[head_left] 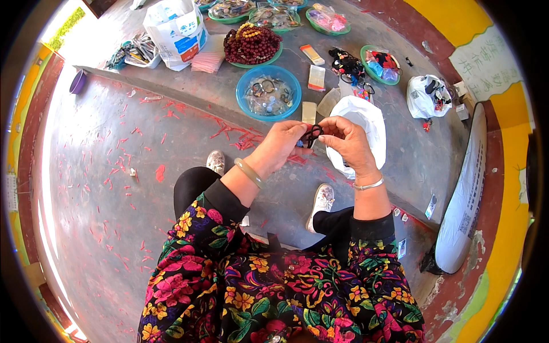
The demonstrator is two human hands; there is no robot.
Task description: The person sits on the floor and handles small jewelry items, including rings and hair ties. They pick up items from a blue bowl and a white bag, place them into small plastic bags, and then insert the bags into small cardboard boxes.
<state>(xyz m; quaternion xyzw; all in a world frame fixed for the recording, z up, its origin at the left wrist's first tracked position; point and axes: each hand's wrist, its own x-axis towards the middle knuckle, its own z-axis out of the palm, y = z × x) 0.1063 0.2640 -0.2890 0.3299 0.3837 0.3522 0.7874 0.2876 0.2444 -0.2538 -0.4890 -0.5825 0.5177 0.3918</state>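
Both my hands are raised in front of me and pinch one small dark looped piece, perhaps a bracelet or cord [311, 135]. My left hand [280, 143] grips it from the left, with a pale green bangle on that wrist. My right hand [347, 143] holds its right side, with a thin silver bangle on that wrist. A white plastic bag [366, 123] lies open just behind my right hand. A blue basin [269, 91] with small clear packets and dark rings sits on the step beyond my hands.
On the raised step stand a green plate of dark red beads [251, 46], more green plates of packets [380, 63], a white-and-blue bag [177, 31] and another white bag [426, 94]. Red scraps litter the concrete floor [114, 171]. A white sack [466, 200] lies at right.
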